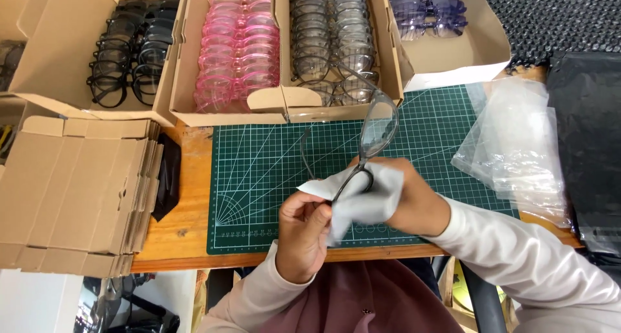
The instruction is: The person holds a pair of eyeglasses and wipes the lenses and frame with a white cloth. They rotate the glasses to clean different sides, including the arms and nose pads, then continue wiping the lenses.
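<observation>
A pair of clear grey glasses (377, 127) is held up over the green cutting mat (272, 158), one lens raised and its temples unfolded. My right hand (409, 200) presses a white wiping cloth (362, 200) around the lower lens and frame. My left hand (305, 233) grips the near end of the frame and the cloth's edge from below. The lower lens is hidden inside the cloth.
Four open cardboard boxes line the back: black glasses (129, 48), pink glasses (238, 45), grey glasses (333, 38), purple glasses (427, 9). Flat folded cartons (74, 190) are stacked at left beside a black cloth (168, 174). Clear plastic bags (517, 145) lie at right.
</observation>
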